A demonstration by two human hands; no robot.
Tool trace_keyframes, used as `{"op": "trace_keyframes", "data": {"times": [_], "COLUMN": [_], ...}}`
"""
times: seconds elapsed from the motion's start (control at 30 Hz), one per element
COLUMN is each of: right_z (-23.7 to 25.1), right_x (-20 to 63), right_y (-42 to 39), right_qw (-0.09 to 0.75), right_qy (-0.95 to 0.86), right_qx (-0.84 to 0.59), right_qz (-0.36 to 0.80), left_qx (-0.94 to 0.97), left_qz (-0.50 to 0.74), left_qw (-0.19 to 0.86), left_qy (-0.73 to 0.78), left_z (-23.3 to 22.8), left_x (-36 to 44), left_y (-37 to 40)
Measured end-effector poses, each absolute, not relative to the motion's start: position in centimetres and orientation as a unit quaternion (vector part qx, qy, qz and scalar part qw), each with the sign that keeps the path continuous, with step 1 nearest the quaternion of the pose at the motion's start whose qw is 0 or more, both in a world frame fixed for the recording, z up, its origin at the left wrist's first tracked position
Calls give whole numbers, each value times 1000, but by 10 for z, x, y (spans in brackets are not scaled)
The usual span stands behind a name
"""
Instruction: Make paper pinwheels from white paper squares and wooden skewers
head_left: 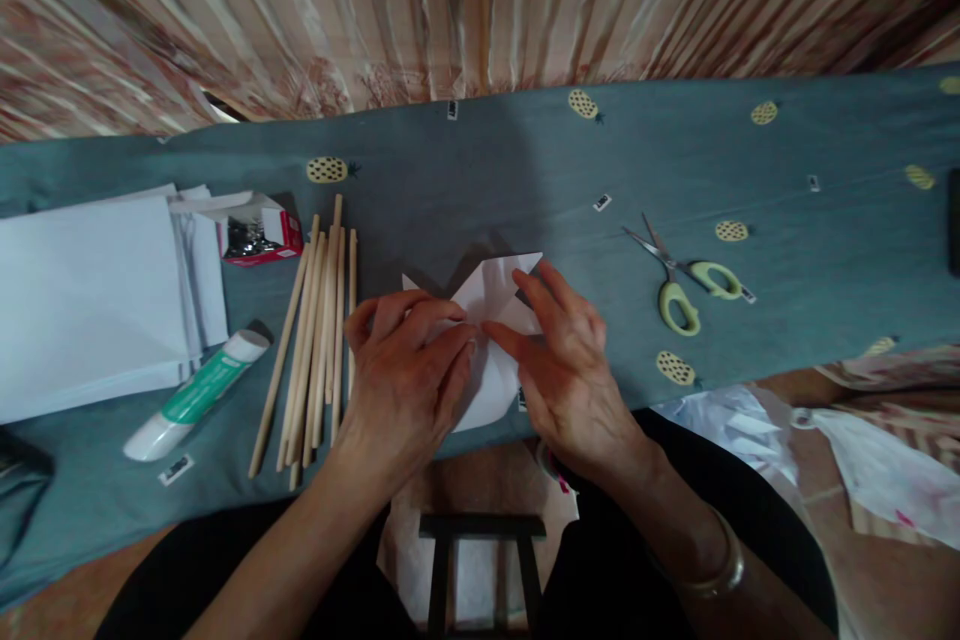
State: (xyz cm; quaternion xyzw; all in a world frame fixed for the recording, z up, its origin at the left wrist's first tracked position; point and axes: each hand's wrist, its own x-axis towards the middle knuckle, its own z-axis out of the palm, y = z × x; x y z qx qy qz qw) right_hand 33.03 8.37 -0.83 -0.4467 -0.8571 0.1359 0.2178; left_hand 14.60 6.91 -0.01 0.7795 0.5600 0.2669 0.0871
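Head view: the folded white paper point(495, 320) lies flat on the blue-grey cloth point(525, 170), directly under both hands. The left hand point(405, 375) and right hand point(566, 360) press it, fingertips meeting at the paper's middle; its points face away.

1. No text can be read anywhere in the frame;
2. The green-and-white glue tube point(196, 394), lower left, bears print too blurred to make out;
3. The red box point(259, 232), upper left, shows no legible label.
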Motion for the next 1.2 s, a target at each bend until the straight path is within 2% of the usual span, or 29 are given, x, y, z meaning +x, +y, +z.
{"op": "trace_keyframes", "data": {"times": [0.27, 0.63, 1.2], "right_z": [-11, -16, -4], "right_x": [327, 318, 334], "right_y": [85, 83, 77], "right_qw": [180, 171, 210], "right_qy": [-868, -867, -858], "right_qx": [-446, -458, -444], "right_qz": [123, 91, 152], "left_qx": [777, 757, 779], "left_qz": [251, 267, 259], "left_qw": [89, 106, 87], "left_qy": [571, 587, 564], "left_z": [2, 7, 7], "left_x": [141, 136, 143], "left_y": [71, 72, 64]}}
